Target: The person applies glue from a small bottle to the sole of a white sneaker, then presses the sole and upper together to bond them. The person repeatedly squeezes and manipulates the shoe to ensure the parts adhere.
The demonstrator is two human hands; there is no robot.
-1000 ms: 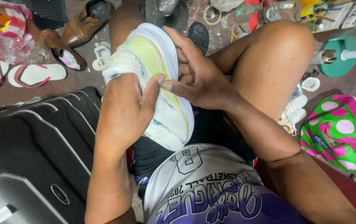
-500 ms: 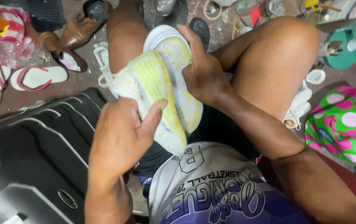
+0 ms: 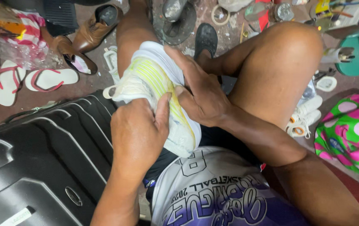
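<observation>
A small white rectangular label [image 3: 16, 216] is seen at the lower left of the frame, stuck on the black suitcase [image 3: 41, 159]. An oval silver badge [image 3: 74, 196] is set on the same shell, just right of it. A crumpled clear plastic bag [image 3: 24, 54] lies at the upper left.

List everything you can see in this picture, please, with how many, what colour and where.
White sneaker with yellow-green sole: one, held on the lap.
Black hard-shell suitcase: one, lower left.
Brown leather shoes: two, upper left floor.
White flip-flops with red straps: two, far left floor.
White laced sneaker: one, floor beside the right thigh.
Green bag with pink dots: one, right edge.
Left hand: grips the sneaker from below.
Right hand: presses the sneaker's sole.
</observation>
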